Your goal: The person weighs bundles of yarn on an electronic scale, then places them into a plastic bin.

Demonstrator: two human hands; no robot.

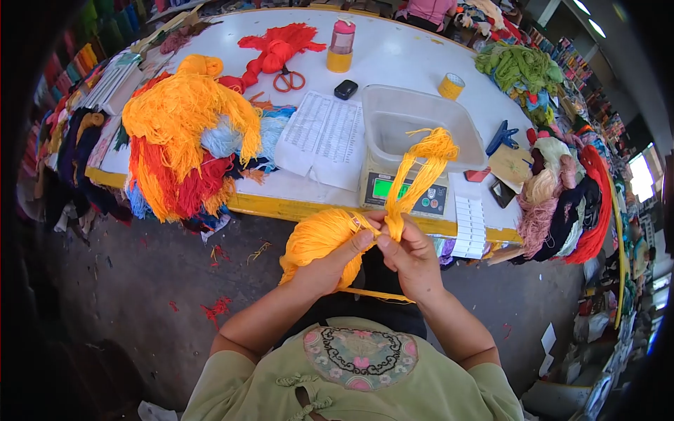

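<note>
A thick hank of yellow-orange yarn [319,238] bulges from my left hand [330,270], whose fingers are closed around its end. Close beside it, my right hand [413,261] pinches the same yarn where it narrows. From the pinch, a loose yellow strand bundle [414,175] runs up over the front of the digital scale [428,200], its frayed end reaching into the clear plastic tub [393,102] on the scale. The scale's green display is partly covered by the strands. My fingertips nearly meet; the exact grip between them is hidden.
On the left of the white table [263,188] lies a heap of orange yarn [186,112]. Behind are scissors [288,79], red yarn [277,49] and a bottle [341,45]. Printed sheets [319,133] lie left of the scale. More hanks [562,182] hang at right.
</note>
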